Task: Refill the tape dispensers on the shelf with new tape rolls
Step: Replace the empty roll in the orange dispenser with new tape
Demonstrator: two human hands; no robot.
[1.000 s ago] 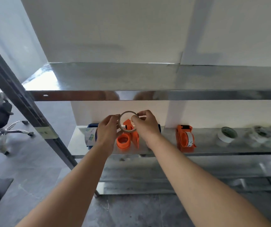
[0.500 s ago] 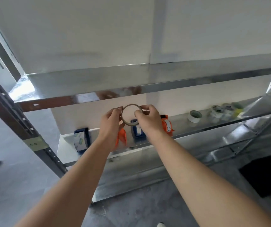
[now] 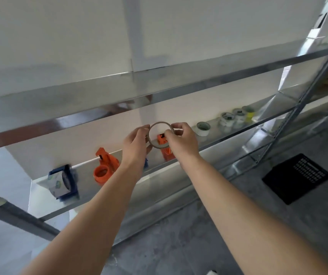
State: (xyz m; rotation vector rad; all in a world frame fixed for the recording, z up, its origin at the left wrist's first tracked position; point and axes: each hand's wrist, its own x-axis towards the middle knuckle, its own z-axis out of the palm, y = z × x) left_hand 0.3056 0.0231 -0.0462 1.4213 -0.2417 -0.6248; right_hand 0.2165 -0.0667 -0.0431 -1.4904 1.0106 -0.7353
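The person is holding a thin grey-brown ring-shaped tape roll [image 3: 155, 145] up in the air with both hands, in front of the middle shelf [image 3: 159, 167] of a shiny metal rack. The left hand [image 3: 137, 141] is pinching the ring's left side, its fingers curled over the rim and the thumb tucked below. The right hand [image 3: 181, 138] is pinching the ring's right side between thumb and forefinger, with the other fingers folded loosely behind. The ring is standing roughly upright and facing the camera, touching nothing but the two hands; whether any tape is left on it cannot be told.

Part of an orange plastic tape dispenser [image 3: 168, 153] is showing through and below the ring, sitting on the middle shelf behind the hands. A second orange plastic tape dispenser [image 3: 106, 165], with a round open hub, is lying further left on the same shelf. A blue tape dispenser carrying a pale roll [image 3: 64, 180] is standing near the shelf's left end, well apart from the hands. To the right of the hands a white tape roll [image 3: 203, 129] is resting on the shelf, and beyond it a blurred cluster of pale tape rolls [image 3: 234, 118] is sitting close together. The rack's upper shelf [image 3: 179, 82] is running across above the hands. A black slotted plastic crate [image 3: 297, 178] is lying on the grey floor [image 3: 179, 235] at the right.
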